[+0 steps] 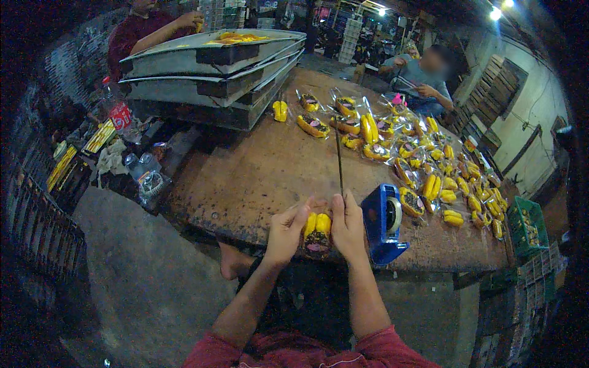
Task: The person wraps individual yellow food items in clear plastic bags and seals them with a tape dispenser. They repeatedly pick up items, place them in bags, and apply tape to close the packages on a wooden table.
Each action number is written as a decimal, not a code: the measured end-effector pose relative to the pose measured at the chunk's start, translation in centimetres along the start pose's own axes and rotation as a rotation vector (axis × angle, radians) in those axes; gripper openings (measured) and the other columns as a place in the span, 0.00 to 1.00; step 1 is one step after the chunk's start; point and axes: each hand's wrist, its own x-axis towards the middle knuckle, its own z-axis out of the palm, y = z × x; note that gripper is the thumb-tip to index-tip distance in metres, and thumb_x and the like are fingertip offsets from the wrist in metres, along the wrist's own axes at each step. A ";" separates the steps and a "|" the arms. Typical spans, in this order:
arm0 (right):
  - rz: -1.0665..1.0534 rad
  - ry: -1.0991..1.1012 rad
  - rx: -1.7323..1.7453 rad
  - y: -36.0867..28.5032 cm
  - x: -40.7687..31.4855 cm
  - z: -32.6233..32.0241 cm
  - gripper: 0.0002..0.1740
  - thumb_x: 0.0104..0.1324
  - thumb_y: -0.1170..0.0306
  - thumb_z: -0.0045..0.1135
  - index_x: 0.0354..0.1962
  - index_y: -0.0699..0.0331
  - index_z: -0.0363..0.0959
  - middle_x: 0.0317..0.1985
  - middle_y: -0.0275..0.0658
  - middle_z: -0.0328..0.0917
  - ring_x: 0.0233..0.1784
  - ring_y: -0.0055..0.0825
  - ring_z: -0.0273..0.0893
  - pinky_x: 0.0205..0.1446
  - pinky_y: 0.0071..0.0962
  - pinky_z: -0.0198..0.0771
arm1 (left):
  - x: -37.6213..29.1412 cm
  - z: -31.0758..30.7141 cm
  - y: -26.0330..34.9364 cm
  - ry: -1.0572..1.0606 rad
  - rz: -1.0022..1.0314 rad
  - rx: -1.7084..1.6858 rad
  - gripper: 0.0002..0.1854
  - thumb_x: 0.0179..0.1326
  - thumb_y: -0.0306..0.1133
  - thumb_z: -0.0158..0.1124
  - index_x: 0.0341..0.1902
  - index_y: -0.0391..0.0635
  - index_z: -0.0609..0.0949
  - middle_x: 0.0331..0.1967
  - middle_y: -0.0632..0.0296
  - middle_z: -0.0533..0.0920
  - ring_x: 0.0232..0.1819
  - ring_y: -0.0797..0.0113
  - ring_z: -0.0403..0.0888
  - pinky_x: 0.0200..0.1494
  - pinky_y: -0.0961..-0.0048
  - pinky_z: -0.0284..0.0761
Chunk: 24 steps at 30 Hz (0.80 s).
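Between my two hands at the table's front edge is a yellow bun (317, 226) with dark sprinkles and a pink label, seemingly in clear plastic. My left hand (286, 233) grips it from the left, fingers blurred near its top. On the other side my right hand (348, 227) holds it, thumb raised. A thin dark line (340, 161) runs from the right hand up the tabletop; whether it is a rod or a seam, I cannot tell. Just right of that hand stands a blue tape dispenser (378, 225) with a roll in it.
Several bagged buns (432, 186) cover the right of the wooden table (239, 179). Stacked metal trays (184, 69) stand at the back left, a person's arm (161, 34) above them. Another person (416, 83) sits beyond the table. A green crate (527, 227) is at right, plastic bottles (145, 170) at left.
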 end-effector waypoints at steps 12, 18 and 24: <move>0.074 0.310 0.251 2.6 0.0 2.0 0.18 0.75 0.60 0.51 0.31 0.66 0.72 0.23 0.27 0.70 0.29 0.14 0.63 0.30 0.23 0.59 | 0.3 1.2 -0.8 0.083 -0.001 -0.093 0.19 0.75 0.37 0.51 0.53 0.34 0.83 0.46 0.59 0.85 0.47 0.70 0.82 0.55 0.72 0.76; 0.099 0.322 0.195 2.1 0.9 1.9 0.17 0.74 0.60 0.54 0.29 0.64 0.72 0.21 0.27 0.69 0.26 0.14 0.62 0.28 0.23 0.59 | 0.9 0.4 -0.9 0.011 -0.132 -0.142 0.18 0.75 0.36 0.53 0.51 0.33 0.84 0.43 0.60 0.85 0.43 0.72 0.82 0.51 0.74 0.77; 0.108 0.405 0.290 3.1 2.1 2.2 0.18 0.75 0.59 0.53 0.28 0.60 0.69 0.20 0.24 0.66 0.22 0.11 0.59 0.25 0.19 0.54 | 2.0 0.5 -0.8 -0.044 -0.121 -0.368 0.16 0.72 0.33 0.57 0.54 0.33 0.81 0.46 0.60 0.84 0.48 0.73 0.80 0.55 0.75 0.75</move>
